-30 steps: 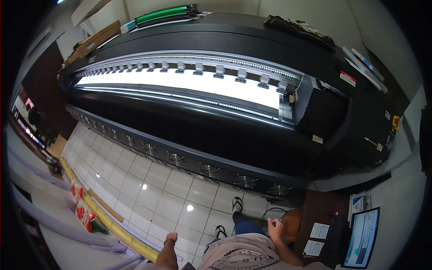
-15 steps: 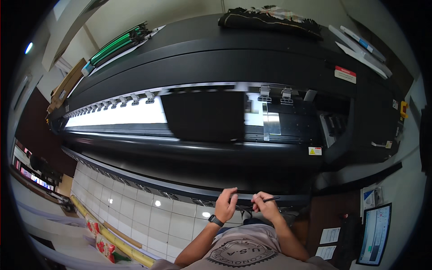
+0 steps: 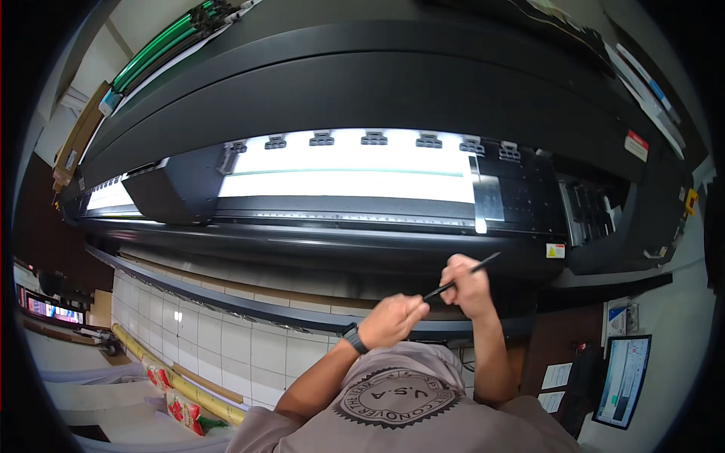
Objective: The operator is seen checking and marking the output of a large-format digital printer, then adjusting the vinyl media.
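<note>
- Carriage (image 3: 177, 189) now further L, well left of fingers
- R hand (image 3: 467, 287): curled tight rnd blk stick (image 3: 485, 263)
- L hand (image 3: 393, 320): fingers bent at stick's end, can't tell if gripping

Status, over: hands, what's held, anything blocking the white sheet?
Right hand gripping thin black stick. Left hand at its lower end, grip unclear. White sheet on printer; dark carriage hides part of its left side.

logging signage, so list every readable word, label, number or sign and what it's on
Wording isn't copied here.
Shirt: round dark badge, readable lettering.
Front label: yellow triangle sign; text too small.
Red-and-white label: too small.
Screen: too small.
Papers: too small.
Packets: blurred.
Rod: no print visible.
</note>
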The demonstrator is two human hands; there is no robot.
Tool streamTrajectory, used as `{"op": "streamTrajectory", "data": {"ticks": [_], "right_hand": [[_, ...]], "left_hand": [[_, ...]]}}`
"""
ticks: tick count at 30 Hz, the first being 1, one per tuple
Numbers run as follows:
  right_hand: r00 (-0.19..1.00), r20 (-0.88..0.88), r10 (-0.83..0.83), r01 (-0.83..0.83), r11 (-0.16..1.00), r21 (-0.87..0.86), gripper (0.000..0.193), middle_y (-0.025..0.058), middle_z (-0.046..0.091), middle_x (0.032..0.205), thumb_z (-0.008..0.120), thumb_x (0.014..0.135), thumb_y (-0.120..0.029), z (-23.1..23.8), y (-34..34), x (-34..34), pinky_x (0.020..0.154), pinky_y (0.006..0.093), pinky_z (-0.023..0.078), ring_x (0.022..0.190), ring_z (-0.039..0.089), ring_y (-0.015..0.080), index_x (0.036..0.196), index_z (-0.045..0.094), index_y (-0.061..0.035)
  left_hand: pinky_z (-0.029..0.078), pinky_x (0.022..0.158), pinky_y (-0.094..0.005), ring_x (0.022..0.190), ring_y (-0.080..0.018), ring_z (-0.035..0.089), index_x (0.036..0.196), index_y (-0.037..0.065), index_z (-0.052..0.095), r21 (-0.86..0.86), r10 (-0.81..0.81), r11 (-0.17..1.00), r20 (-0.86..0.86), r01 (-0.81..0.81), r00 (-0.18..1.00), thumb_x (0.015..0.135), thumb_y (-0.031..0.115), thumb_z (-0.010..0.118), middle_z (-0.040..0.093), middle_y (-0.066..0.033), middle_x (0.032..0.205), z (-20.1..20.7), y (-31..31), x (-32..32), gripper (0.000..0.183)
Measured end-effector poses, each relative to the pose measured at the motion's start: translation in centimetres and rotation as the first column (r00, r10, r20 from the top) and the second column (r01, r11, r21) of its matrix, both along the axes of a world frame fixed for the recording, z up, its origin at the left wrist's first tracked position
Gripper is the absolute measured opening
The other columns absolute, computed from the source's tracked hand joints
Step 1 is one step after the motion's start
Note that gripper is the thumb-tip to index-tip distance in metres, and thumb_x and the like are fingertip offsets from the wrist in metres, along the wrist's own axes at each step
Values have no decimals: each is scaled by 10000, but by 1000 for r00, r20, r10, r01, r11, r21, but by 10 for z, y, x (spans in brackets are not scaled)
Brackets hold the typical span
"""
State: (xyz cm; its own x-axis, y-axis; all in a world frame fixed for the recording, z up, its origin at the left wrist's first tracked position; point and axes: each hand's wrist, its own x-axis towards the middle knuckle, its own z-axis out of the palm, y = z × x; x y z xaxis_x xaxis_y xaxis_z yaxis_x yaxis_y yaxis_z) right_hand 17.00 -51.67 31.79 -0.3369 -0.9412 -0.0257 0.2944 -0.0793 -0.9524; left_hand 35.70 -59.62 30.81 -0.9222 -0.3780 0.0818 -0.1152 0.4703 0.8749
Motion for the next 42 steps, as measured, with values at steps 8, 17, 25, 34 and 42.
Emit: {"op": "streamTrajectory", "data": {"ticks": [8,17,25,34,42], "right_hand": [[952,-296,83,-46,990,133,406,-16,499,609,501,1046,-293,31,-77,80,468,203,349,521,469,36,727,537,-44],[793,189,-579,609,752,-252,449,12,510,614,364,1079,-383,34,-138,55,507,204,446,470,442,49,831,545,-55],[616,-592,-520,568,814,-123,184,42,662,862,663,927,-84,-44,-225,79,605,204,440,724,572,50,1068,680,33],[396,-819,-415,608,787,-104,176,5,608,609,682,902,-123,-46,-238,78,499,217,389,518,503,43,936,717,46],[377,-812,-445,623,771,-133,171,-27,596,619,667,907,-120,-50,-238,78,523,206,393,560,507,26,902,711,45]], "left_hand": [[424,624,-348,685,-177,513,839,21,511,107,92,991,-120,-80,988,1024,237,499,504,-63,754,21,-85,68,284],[445,673,-341,591,-148,428,721,73,451,846,-118,402,-331,350,936,1076,346,410,420,-17,629,6,-149,139,450],[377,1047,-459,1121,-304,563,1103,42,633,-484,185,824,-260,-293,948,939,181,613,622,-122,1124,-24,-255,97,216],[265,1168,-501,1342,-339,458,1223,47,630,-474,288,808,-199,-349,937,999,270,546,568,-142,1358,-42,-256,94,327],[258,1171,-498,1346,-345,451,1220,42,632,-465,284,814,-202,-347,937,1006,280,532,569,-148,1356,-44,-256,96,335]]}}
